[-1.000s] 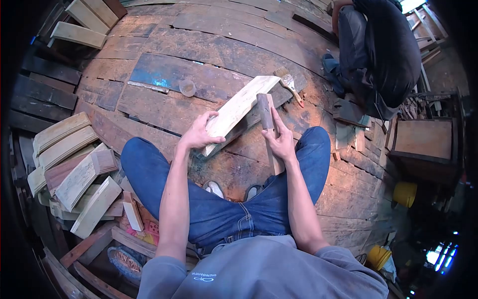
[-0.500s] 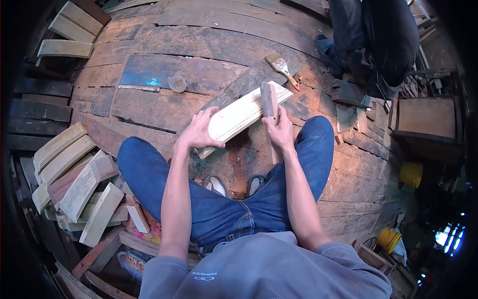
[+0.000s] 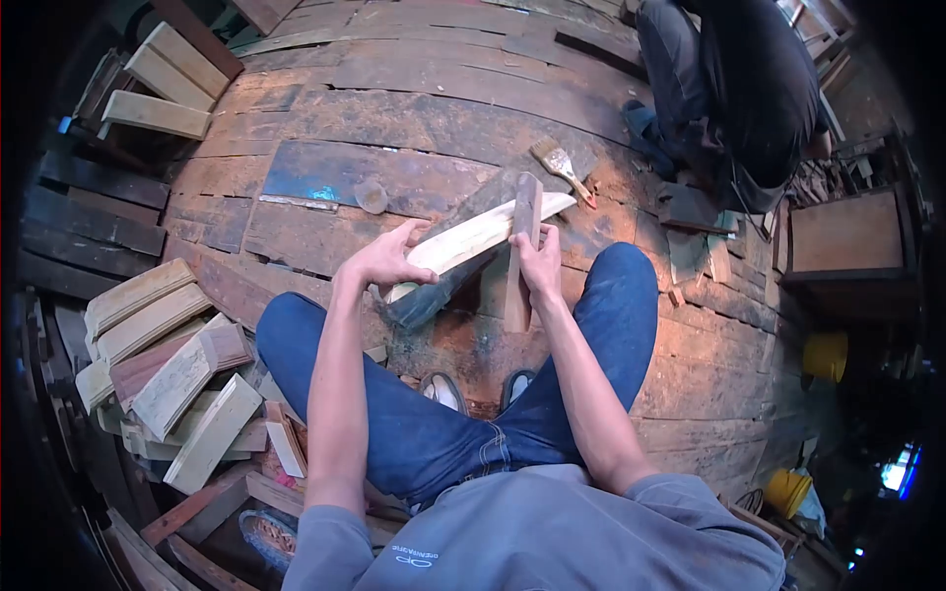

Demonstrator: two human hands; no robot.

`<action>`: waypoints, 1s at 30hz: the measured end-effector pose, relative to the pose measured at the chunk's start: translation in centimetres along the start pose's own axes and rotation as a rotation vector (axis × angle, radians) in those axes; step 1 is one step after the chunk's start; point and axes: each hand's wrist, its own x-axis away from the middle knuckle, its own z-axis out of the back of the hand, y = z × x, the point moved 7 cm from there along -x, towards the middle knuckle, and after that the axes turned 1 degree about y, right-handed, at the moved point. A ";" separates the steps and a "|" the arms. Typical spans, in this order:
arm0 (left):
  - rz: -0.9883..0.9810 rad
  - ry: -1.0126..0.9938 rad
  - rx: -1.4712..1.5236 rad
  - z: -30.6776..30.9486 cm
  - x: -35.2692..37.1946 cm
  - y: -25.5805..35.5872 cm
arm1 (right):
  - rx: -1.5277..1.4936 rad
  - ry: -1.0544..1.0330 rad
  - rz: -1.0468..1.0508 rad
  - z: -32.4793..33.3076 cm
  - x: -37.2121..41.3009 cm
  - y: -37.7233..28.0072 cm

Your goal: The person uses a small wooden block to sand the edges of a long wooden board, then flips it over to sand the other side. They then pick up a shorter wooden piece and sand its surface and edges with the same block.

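Any tilt could dislodge our left hand's (image 3: 387, 258) pinched pale wooden board (image 3: 459, 241) or right hand's (image 3: 539, 260) pinched brown wooden bar (image 3: 517, 295).

I count two wooden pieces (image 3: 468, 239) held, one brush (image 3: 561, 167), perhaps two buckets (image 3: 825, 357).

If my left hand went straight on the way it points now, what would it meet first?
The left hand would probably meet the long, pale wooden board first, which it holds near one end; farther along, perhaps the brown, straight wooden bar, though depth is unclear.
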 end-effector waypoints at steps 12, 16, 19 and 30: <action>0.009 0.344 -0.551 1.9 3.9 5.9 | -0.458 -0.071 -0.136 -5.9 -4.7 0.1; 0.019 0.443 -0.609 0.7 4.2 8.2 | -0.511 -0.172 -0.218 -5.0 -5.3 -0.7; 0.022 0.454 -0.591 -0.3 3.5 8.8 | -0.587 -0.077 -0.155 -3.8 -6.3 -1.0; 0.078 0.445 0.197 -0.5 -2.4 2.1 | -0.511 -0.306 -0.023 -2.5 -6.1 -2.4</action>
